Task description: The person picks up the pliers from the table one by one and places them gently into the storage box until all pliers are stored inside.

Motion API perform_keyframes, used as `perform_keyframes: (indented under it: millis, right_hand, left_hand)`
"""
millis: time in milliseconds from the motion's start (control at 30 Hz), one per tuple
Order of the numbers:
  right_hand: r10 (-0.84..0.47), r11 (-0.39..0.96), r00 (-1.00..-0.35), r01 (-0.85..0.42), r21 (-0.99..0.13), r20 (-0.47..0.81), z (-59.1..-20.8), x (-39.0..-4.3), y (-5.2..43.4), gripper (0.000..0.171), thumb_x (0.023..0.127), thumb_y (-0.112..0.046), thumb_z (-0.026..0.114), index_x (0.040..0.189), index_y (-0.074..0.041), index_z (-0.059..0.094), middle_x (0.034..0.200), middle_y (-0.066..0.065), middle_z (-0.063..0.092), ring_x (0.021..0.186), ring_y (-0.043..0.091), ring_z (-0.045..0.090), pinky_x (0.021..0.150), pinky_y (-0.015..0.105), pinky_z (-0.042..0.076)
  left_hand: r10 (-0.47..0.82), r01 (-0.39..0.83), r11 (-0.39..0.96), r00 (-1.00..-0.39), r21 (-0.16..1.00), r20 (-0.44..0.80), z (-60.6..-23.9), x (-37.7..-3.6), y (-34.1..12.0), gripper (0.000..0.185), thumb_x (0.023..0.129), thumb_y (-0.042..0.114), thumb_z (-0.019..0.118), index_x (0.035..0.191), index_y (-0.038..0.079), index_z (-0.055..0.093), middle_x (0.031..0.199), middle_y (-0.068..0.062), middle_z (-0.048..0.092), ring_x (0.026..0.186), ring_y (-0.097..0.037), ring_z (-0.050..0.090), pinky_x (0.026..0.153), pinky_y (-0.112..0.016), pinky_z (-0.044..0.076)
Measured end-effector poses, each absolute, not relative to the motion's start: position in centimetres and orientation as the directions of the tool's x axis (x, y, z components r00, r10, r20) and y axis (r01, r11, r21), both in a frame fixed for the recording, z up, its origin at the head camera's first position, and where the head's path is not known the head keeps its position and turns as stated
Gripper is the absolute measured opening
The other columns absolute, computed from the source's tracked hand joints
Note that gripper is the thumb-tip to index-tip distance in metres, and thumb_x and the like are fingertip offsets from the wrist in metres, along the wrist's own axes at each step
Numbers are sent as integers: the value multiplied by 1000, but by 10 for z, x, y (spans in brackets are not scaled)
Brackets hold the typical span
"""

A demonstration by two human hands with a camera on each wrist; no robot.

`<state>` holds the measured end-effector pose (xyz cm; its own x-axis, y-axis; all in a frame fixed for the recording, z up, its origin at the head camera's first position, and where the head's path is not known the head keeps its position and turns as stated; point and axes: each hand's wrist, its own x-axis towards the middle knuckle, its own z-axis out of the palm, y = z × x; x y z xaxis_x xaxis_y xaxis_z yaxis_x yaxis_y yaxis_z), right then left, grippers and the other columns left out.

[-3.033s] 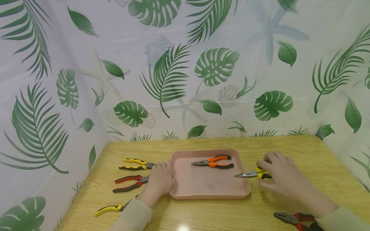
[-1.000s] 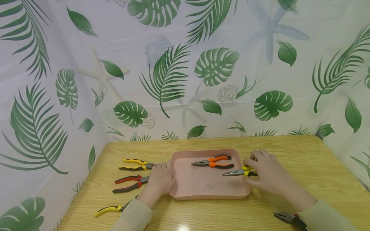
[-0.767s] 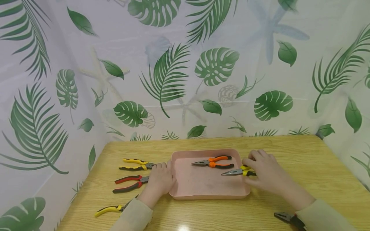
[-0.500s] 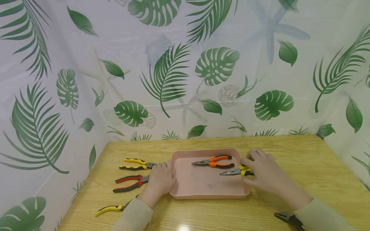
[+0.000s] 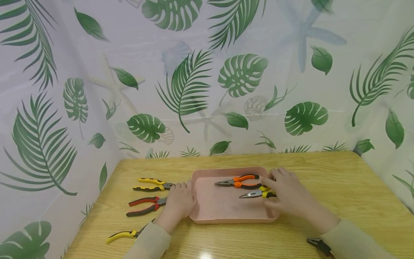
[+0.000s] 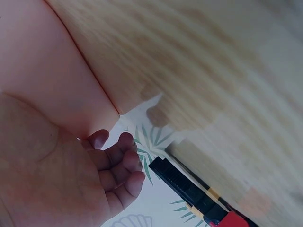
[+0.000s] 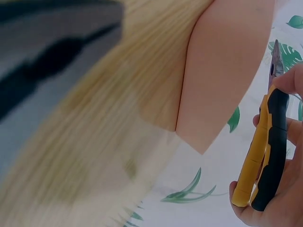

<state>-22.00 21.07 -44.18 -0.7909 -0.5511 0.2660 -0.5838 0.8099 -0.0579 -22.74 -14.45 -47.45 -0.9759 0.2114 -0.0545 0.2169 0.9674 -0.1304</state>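
Observation:
My right hand (image 5: 288,190) holds long-nose pliers (image 5: 253,194) by their yellow and black handles, above the right part of a shallow pink tray (image 5: 213,218). Their bright tip points left. Both handles lie between thumb and fingers in the right wrist view, where the pliers (image 7: 265,151) show whole. Inside the tray, long-nose pliers with orange and black handles (image 5: 237,181) lie just behind the held pair. My left hand (image 5: 180,199) rests at the tray's left wall; its fingers (image 6: 120,158) hang relaxed beside the wall in the left wrist view, the thumb hidden there.
Left of the tray lie yellow and black pliers (image 5: 152,184), red and black pliers (image 5: 145,205) and yellow-handled pliers (image 5: 123,235), partly covered by the left hand and sleeve. Another dark-jawed pair (image 5: 318,244) lies front right under the right sleeve. A leaf-patterned cloth (image 5: 207,90) hangs behind the table.
My right hand has carried the yellow and black long-nose pliers leftward, from the tray's right edge to over its inside. The left hand and the tray stay where they were.

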Motion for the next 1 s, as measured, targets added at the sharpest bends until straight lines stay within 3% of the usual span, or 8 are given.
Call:
perform_keyframes:
  millis: [267, 567, 800, 1000]
  right_hand:
    - [-553, 807, -793, -586, -73, 256, -446, -221, 198, 48, 81, -35, 79, 126, -19, 72, 115, 5, 62, 104, 27, 52, 83, 54, 47]
    - [-559, 799, -778, -598, -64, 286, -452, -226, 188, 40, 79, -36, 80, 115, -20, 73, 105, 1, 54, 96, 21, 45, 76, 41, 38]
    - [-569, 788, -768, -611, -73, 293, -450, -226, 180, 42, 80, -33, 80, 119, -19, 73, 107, 4, 59, 101, 24, 51, 81, 50, 47]
    - [-564, 790, -769, -608, -72, 302, -448, -226, 174, 38, 79, -33, 81, 113, -20, 72, 104, 3, 58, 100, 25, 51, 79, 47, 45]
  left_hand:
    - [208, 215, 969, -976, -123, -64, -473, -228, -144, 34, 108, 35, 51, 124, 4, 52, 105, -15, 65, 103, -31, 65, 97, -46, 52]
    - [209, 217, 966, -975, -139, -76, -471, -227, -144, 32, 107, 36, 53, 115, 5, 51, 100, -14, 64, 100, -31, 65, 96, -46, 53]
    - [201, 211, 968, -976, -137, -81, -470, -227, -143, 31, 107, 35, 52, 116, 5, 51, 100, -13, 63, 99, -30, 64, 96, -45, 52]
    - [197, 208, 968, -976, -138, -89, -470, -227, -143, 34, 108, 35, 52, 122, 4, 51, 102, -13, 64, 101, -30, 64, 97, -46, 52]
